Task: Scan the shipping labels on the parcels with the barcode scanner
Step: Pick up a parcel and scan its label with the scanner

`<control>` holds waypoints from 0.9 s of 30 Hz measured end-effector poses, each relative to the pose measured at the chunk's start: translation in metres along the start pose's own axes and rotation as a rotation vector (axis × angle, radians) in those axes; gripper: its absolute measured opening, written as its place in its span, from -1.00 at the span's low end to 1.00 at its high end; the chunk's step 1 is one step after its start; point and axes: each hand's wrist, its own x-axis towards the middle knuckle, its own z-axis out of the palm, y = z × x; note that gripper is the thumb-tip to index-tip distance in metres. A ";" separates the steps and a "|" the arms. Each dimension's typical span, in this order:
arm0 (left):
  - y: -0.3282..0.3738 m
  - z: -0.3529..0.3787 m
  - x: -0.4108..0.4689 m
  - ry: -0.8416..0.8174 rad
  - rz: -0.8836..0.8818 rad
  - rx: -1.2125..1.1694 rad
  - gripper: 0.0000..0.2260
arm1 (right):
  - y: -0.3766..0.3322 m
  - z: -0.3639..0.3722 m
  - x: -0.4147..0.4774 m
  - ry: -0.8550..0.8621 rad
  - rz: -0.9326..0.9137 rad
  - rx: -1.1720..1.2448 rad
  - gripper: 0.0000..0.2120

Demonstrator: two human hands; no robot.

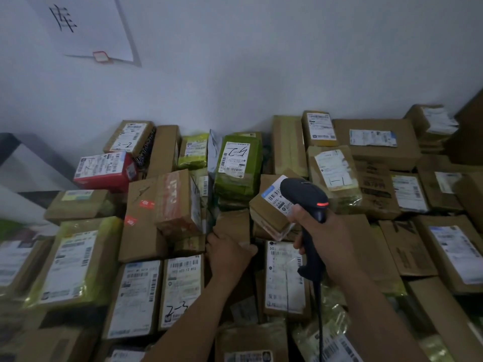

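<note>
Currently right hand (322,232) is gripping the barcode scanner (305,192), whose head is hiding part of the label (273,195) on a tilted parcel (269,216); left hand (230,253) is clutching a brown parcel (232,222) wedged among neighbours.

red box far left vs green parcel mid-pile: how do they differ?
Colour: the red box is a red carton; the green parcel is green, with clear tape over it.
Label: the red box's label runs sideways; the green parcel's runs top to bottom.
Place: the red box sits at the pile's left edge, the green parcel near its middle.
Both carry a white barcoded label with a handwritten code.
</note>
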 end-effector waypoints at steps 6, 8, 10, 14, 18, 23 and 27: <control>-0.007 -0.058 -0.023 0.153 -0.034 -0.344 -0.01 | -0.015 -0.001 -0.019 -0.083 0.041 0.031 -0.75; -0.012 -0.079 -0.032 0.185 -0.018 -0.459 -0.03 | -0.018 0.004 -0.029 -0.132 0.047 0.042 -0.78; -0.014 -0.095 -0.043 0.201 0.028 -0.569 -0.02 | -0.020 0.012 -0.039 -0.184 0.060 0.036 -0.81; -0.014 -0.115 -0.074 0.185 0.172 -0.708 -0.02 | -0.024 0.030 -0.062 -0.225 0.068 0.074 -0.81; -0.020 -0.121 -0.105 0.111 0.263 -0.779 0.03 | -0.027 0.042 -0.086 -0.188 0.073 0.091 -0.65; -0.033 -0.126 -0.127 -0.046 0.207 -1.118 -0.38 | -0.032 0.037 -0.111 -0.201 0.092 0.270 -0.48; -0.039 -0.130 -0.138 -0.231 0.151 -1.372 -0.40 | -0.032 0.036 -0.127 -0.236 0.068 0.264 -0.46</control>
